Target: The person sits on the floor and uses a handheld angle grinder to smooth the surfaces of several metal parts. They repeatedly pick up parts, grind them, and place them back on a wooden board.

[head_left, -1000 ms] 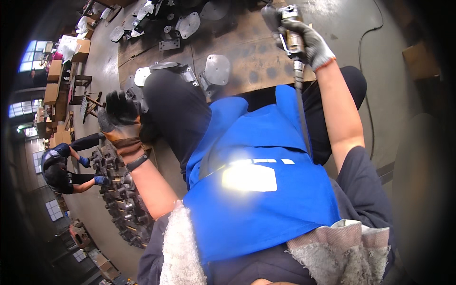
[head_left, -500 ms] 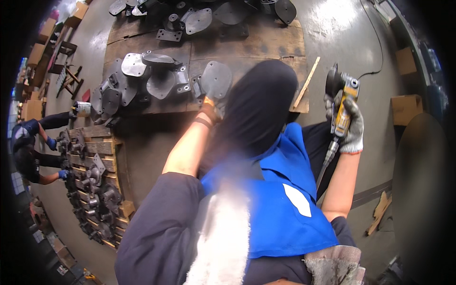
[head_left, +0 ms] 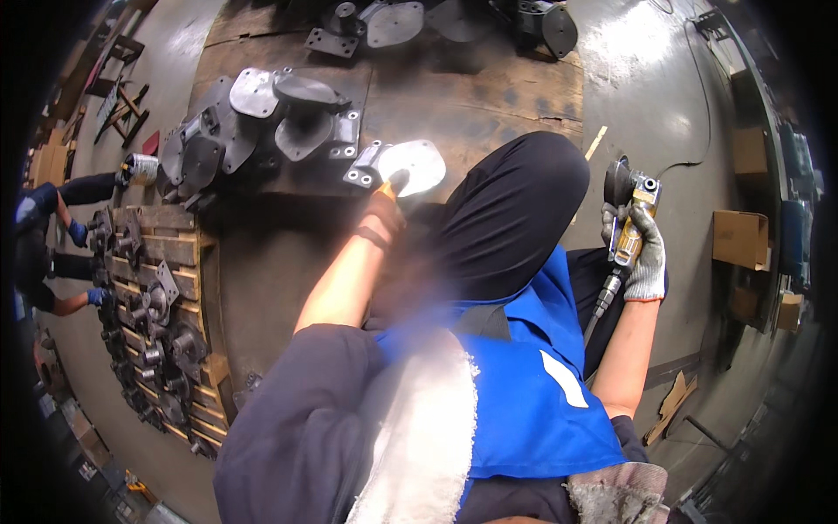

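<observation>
My left hand (head_left: 388, 203) is at the near edge of the wooden work surface, gripping a grey metal bracket with a rounded plate (head_left: 423, 164). A dark-tipped finger or thumb lies over the plate; the other fingers are hidden. Bright light reflects off the plate. Out to the right, my right hand (head_left: 647, 251), in a grey-white knit glove, is wrapped round a yellow angle grinder (head_left: 628, 241). Its dark disc (head_left: 616, 182) points away from me, and a hose runs down from its rear. More metal brackets (head_left: 304, 122) stand clustered left of my left hand.
Further brackets (head_left: 394, 24) sit along the far side of the wooden surface (head_left: 471, 96). At left, a pallet (head_left: 209, 301) carries several dark metal parts, with a person in blue gloves (head_left: 77, 234) beside it. A cardboard box (head_left: 740, 238) and a cable (head_left: 705, 113) are at right.
The plate under my left hand has gone from dull grey to brightly lit. My right hand and the grinder appear slightly lower in view. The whole view has shifted a little.
</observation>
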Demonstrator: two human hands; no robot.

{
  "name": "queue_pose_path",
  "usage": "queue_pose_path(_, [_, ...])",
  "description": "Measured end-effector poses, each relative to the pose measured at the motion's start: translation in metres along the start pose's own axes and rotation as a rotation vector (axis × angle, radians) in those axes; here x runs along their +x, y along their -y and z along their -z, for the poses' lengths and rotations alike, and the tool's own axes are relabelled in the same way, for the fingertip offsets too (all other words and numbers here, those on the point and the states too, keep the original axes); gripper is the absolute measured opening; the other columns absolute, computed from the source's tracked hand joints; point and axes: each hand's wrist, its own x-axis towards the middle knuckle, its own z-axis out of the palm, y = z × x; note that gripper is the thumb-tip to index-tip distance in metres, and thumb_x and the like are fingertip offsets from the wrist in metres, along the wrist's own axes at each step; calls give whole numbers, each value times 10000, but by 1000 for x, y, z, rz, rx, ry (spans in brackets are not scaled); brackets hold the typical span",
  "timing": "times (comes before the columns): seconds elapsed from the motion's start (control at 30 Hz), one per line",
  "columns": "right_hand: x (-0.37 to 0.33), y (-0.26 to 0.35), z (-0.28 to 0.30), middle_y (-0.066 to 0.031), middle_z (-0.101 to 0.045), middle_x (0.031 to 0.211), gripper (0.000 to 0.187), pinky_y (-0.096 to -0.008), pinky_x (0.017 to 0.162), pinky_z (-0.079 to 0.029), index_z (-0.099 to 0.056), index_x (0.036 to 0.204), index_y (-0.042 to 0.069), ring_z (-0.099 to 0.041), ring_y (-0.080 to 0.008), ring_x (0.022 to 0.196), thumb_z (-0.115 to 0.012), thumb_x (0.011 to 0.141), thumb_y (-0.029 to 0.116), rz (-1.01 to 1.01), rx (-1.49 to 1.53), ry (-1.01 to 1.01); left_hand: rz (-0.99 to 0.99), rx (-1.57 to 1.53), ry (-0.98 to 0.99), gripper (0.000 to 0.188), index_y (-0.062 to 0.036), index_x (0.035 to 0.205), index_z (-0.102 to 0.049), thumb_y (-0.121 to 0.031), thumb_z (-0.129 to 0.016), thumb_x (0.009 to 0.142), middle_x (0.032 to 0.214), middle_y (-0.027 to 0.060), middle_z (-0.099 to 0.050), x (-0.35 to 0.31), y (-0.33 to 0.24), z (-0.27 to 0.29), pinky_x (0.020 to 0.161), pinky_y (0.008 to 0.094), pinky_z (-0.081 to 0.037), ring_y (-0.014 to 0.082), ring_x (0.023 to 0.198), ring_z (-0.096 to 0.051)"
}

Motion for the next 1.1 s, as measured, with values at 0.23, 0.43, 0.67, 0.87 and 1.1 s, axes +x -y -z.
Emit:
queue_pose_path(0.23, [7,4,2,-261,-638,1078,259,-463,846,-589,-591,1057,-62,-655,-365,1009,-626,935,164,-43,-47,176,-346,217,-124,293,-154,1183,-633,-228,-626,900,1090,32,-686,-111,-22,77,614,277,-582,202,892,-676])
queue_pose_path(0.43, [10,5,16,-164,-679,1024,227,-479,876,-574,-605,1072,-42,-611,-388,1110,-640,922,125,-22,-68,161,-522,-89,169,480,-44,1402,-472,-9,-471,924,1366,44,-573,-144,-45,186,803,140,-535,145,1037,-639])
queue_pose_path(0.67, [17,17,27,-158,-666,1075,338,-476,978,-527,-544,1227,-21,-606,-368,1117,-636,927,104,-29,-79,244,-508,-672,-440,457,-28,1360,-507,-49,-476,904,1416,93,-519,-191,-25,290,1013,295,-444,242,1202,-556])
queue_pose_path(0.87, [9,3,-13,-169,-662,1059,320,-468,907,-559,-548,1191,-40,-613,-367,1104,-636,926,118,33,-180,204,-350,-823,-651,459,-106,1310,-538,-277,-555,884,1351,52,-561,-206,101,348,1024,354,-398,207,1177,-569])
queue_pose_path(1.1, [2,9,-21,-200,-667,1026,285,-466,952,-541,-565,1130,-76,-631,-371,1076,-629,927,114,49,-296,271,-281,-778,-540,500,-156,1312,-528,-440,-576,903,1309,32,-588,-204,172,356,1021,392,-374,184,1179,-565])
